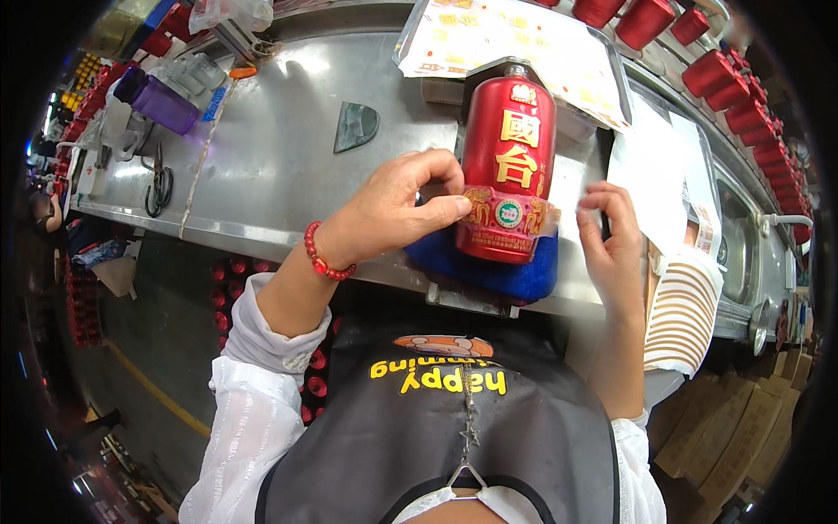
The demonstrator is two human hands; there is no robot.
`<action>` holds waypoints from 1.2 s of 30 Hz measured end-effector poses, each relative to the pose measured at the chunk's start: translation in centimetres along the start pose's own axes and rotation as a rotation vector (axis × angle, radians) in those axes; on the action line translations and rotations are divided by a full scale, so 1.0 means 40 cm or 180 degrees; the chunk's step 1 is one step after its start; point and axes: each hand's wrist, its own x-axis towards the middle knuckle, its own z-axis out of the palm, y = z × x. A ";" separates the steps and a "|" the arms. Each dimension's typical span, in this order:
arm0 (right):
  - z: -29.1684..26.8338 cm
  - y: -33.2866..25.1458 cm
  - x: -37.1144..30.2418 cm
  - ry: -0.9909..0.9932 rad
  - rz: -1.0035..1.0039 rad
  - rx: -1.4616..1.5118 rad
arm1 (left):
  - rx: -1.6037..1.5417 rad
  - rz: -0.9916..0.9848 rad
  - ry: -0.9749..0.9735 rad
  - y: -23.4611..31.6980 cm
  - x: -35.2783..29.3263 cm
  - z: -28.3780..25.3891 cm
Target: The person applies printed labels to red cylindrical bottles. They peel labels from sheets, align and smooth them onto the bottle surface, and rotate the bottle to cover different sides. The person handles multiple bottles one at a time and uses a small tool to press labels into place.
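red bottle (509, 157) lies on blue cloth (524, 278); left hand (397, 210) thumb presses its band, right hand (614, 240) fingers curled, holding nothing; likely heavy, glossy-slick, breakable; grip mid-body

One red bottle (508, 170) with gold characters lies on one blue cloth pad (489, 271) on the steel tabletop (279, 166); two hands are in view, left hand (393, 210) and right hand (611, 240), with one red bead bracelet (321, 255) on the left wrist. Also on the tabletop: one purple bottle (157, 102), one pair of scissors (159, 185), one dark half-round piece (354, 125), one tray of label sheets (515, 39). Red bottles in the row at upper right (724, 74): at least ten, exact count unclear toward the rim.
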 end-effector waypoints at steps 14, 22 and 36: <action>0.068 -0.061 -0.013 -0.0341 0.0038 0.0683 | -0.0106 0.0511 0.1324 -0.050 0.005 0.132; 0.059 -0.059 0.000 -0.0551 0.0224 0.0934 | -0.0035 0.0593 0.1338 -0.049 0.008 0.131; 0.051 -0.060 0.011 -0.0883 0.0168 0.0913 | -0.0120 0.0820 0.0839 -0.089 -0.011 0.109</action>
